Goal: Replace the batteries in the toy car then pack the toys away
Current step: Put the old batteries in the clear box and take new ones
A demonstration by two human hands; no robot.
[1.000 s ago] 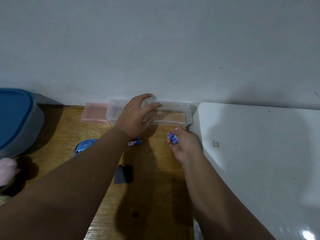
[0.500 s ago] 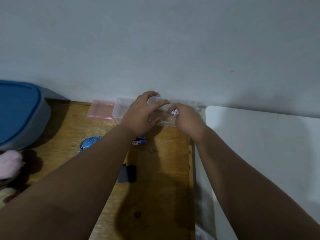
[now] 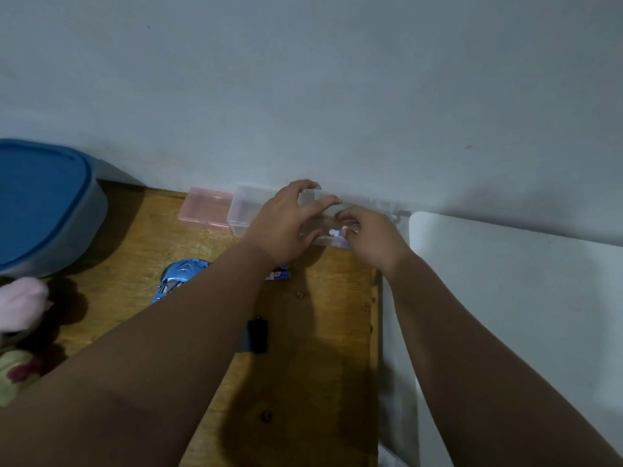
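Observation:
A clear plastic box (image 3: 244,210) stands against the wall at the back of the wooden table (image 3: 303,365). My left hand (image 3: 286,220) grips the box's lid or rim from above. My right hand (image 3: 371,237) reaches into the box and holds small blue-and-white batteries (image 3: 337,233) at its fingertips. More blue batteries (image 3: 279,274) lie on the table under my left wrist. The blue toy car (image 3: 178,278) lies partly hidden behind my left forearm. A black battery cover (image 3: 258,335) rests on the wood near the middle.
A pink box (image 3: 205,210) sits left of the clear one. A blue-lidded grey bin (image 3: 43,210) stands far left, with soft toys (image 3: 20,308) below it. A white table top (image 3: 522,315) adjoins on the right.
My right hand carried the batteries from above the table's right edge up into the clear box. My left hand stayed on the box.

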